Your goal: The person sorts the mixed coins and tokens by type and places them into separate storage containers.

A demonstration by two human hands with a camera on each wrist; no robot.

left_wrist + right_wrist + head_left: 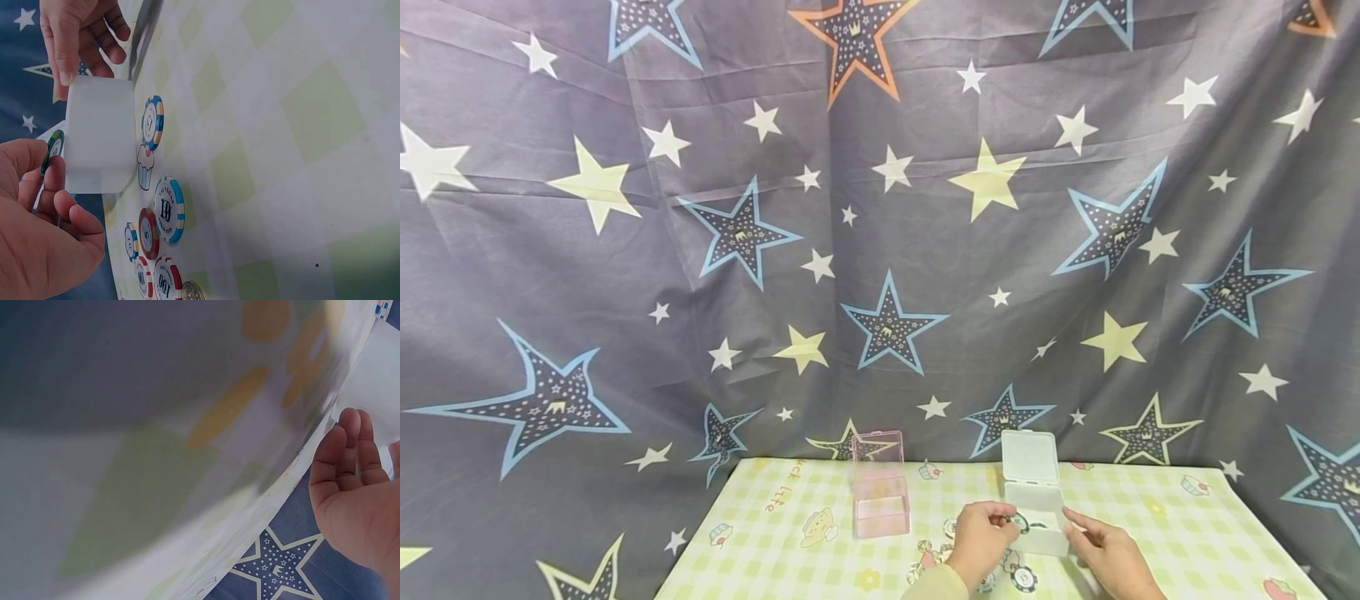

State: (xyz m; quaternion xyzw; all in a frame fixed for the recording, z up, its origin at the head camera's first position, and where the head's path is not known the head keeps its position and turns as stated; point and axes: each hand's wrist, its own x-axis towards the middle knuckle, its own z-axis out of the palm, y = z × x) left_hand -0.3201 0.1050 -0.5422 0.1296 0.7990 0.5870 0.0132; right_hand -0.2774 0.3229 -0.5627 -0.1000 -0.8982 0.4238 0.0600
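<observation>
1. I have the green-edged chip pinched between thumb and fingers of the left hand, at the open top of the white box.
2. I judge the chip light, stiff and hard to break, though its smooth faces may slip; I favour a thumb-and-finger hold near the edge.
3. My right hand rests at the box's right side, thumb apart from the loosely bent fingers; how hard it presses, I can't tell.
4. Only the head view gives me the raised lid and the pink box.
5. The left wrist view lets me read "10" on a blue-and-white chip; the right wrist view doesn't show the green-edged chip.
</observation>
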